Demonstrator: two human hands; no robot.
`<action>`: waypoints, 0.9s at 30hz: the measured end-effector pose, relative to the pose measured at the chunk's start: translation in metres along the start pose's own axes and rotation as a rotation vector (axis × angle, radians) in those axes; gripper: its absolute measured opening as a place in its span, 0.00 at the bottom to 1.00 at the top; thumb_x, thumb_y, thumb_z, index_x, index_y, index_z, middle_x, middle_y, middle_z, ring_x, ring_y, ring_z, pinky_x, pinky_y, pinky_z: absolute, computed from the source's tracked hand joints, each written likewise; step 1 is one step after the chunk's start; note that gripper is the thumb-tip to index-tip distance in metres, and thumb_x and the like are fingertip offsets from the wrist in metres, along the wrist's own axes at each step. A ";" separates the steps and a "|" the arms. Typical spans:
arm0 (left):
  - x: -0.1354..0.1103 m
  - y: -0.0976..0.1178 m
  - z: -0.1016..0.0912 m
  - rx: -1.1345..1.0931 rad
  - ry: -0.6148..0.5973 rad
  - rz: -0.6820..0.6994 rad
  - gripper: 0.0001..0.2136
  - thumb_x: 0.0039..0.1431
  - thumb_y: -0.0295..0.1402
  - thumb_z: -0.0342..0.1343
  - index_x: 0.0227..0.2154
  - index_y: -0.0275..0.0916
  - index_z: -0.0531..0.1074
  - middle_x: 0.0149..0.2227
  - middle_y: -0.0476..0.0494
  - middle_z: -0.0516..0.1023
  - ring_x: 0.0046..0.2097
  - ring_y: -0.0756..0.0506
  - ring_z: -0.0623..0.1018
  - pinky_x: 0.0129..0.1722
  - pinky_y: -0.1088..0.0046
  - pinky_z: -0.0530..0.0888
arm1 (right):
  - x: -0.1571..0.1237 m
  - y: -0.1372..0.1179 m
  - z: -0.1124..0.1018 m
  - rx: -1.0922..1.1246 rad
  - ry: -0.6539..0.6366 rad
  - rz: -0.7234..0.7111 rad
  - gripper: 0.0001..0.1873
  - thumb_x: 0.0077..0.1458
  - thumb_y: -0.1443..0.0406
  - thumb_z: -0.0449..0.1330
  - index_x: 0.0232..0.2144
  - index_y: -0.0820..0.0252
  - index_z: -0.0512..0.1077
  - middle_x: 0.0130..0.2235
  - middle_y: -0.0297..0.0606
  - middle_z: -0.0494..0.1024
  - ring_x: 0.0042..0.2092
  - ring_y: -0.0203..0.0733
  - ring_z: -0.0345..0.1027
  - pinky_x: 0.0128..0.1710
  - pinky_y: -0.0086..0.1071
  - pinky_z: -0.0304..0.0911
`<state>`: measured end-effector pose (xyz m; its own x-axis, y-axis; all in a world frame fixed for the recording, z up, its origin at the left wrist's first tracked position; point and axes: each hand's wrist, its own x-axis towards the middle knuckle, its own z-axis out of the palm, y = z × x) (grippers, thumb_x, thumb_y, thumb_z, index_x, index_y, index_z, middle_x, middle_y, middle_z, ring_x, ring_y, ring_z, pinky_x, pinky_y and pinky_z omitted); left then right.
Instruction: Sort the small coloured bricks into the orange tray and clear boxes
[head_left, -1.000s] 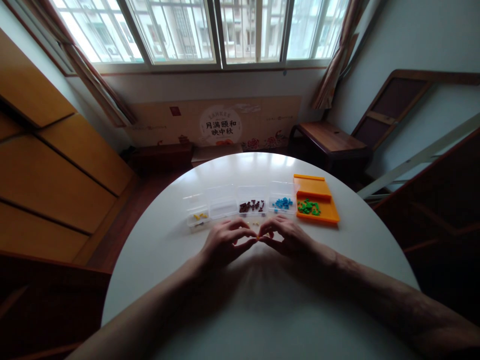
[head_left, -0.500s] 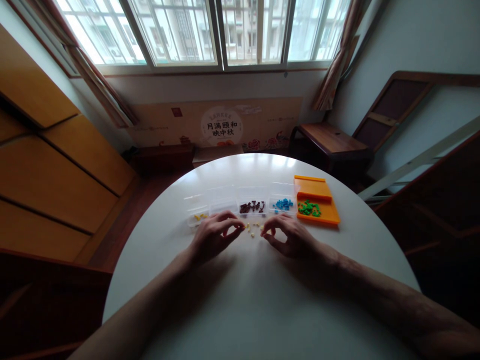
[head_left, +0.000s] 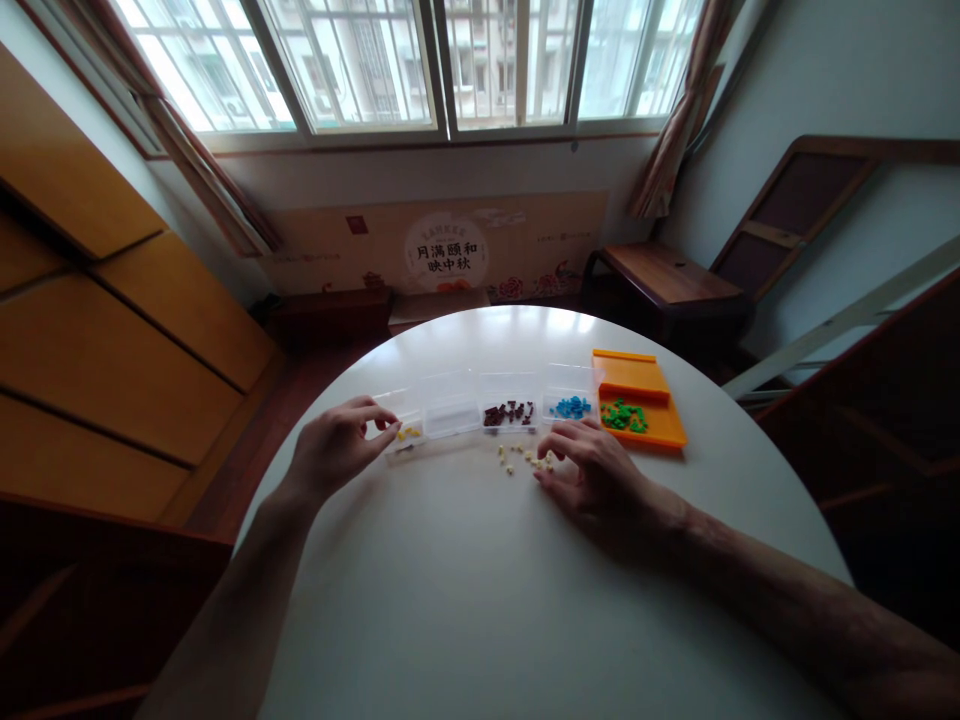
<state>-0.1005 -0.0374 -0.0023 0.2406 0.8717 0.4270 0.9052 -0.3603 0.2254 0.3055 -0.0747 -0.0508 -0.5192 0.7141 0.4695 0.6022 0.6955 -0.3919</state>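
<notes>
My left hand (head_left: 334, 445) is at the left end of the row of boxes. Its thumb and index finger are pinched together beside a clear plastic box (head_left: 403, 448) with a few yellow pieces (head_left: 409, 434); anything between the fingertips is too small to make out. My right hand (head_left: 592, 468) rests low over the table, thumb and fingers apart, around the right edge of a scatter of small pale yellow pieces (head_left: 510, 469). Behind them stand clear boxes of dark brown pieces (head_left: 508, 414) and blue pieces (head_left: 571, 407).
A clear box (head_left: 451, 420) with no coloured pieces visible stands between the yellow and brown ones. At the right, an orange tray (head_left: 652, 435) holds green pieces (head_left: 624, 416). Everything stands on a round white table (head_left: 465, 590). A wooden stool (head_left: 671, 275) is beyond its far edge.
My left hand has moved left from the pale pieces to the box of yellow pieces. My right hand has shifted slightly right and its fingers have parted.
</notes>
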 end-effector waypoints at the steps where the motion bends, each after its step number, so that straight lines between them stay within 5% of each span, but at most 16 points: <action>1: -0.001 0.000 0.001 0.000 -0.016 -0.001 0.10 0.65 0.43 0.64 0.33 0.45 0.85 0.37 0.50 0.84 0.28 0.51 0.73 0.27 0.73 0.64 | 0.000 0.000 -0.001 -0.003 -0.009 0.008 0.05 0.64 0.62 0.69 0.40 0.54 0.77 0.42 0.38 0.83 0.43 0.48 0.75 0.51 0.43 0.64; 11: 0.000 0.019 0.002 0.023 0.013 0.051 0.09 0.66 0.40 0.62 0.33 0.44 0.84 0.38 0.50 0.84 0.28 0.50 0.73 0.29 0.72 0.65 | 0.000 0.007 0.005 0.011 0.008 -0.013 0.03 0.68 0.64 0.67 0.38 0.53 0.80 0.41 0.39 0.84 0.44 0.47 0.77 0.51 0.43 0.65; 21: -0.019 0.107 0.053 -0.482 -0.099 0.385 0.07 0.71 0.38 0.64 0.40 0.42 0.84 0.37 0.46 0.84 0.28 0.51 0.74 0.33 0.72 0.74 | 0.009 0.001 0.009 0.180 0.055 -0.200 0.04 0.74 0.64 0.63 0.45 0.53 0.79 0.44 0.38 0.88 0.44 0.44 0.81 0.51 0.41 0.69; 27: -0.022 0.122 0.067 -0.623 -0.145 0.378 0.09 0.74 0.39 0.63 0.39 0.42 0.84 0.37 0.44 0.83 0.28 0.51 0.76 0.33 0.72 0.76 | 0.015 -0.007 0.008 0.196 0.063 -0.273 0.04 0.74 0.62 0.64 0.45 0.52 0.80 0.40 0.35 0.88 0.40 0.42 0.79 0.48 0.40 0.66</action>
<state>0.0284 -0.0782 -0.0428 0.5792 0.6703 0.4639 0.3956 -0.7287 0.5590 0.2887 -0.0682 -0.0475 -0.6027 0.4975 0.6238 0.3149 0.8667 -0.3870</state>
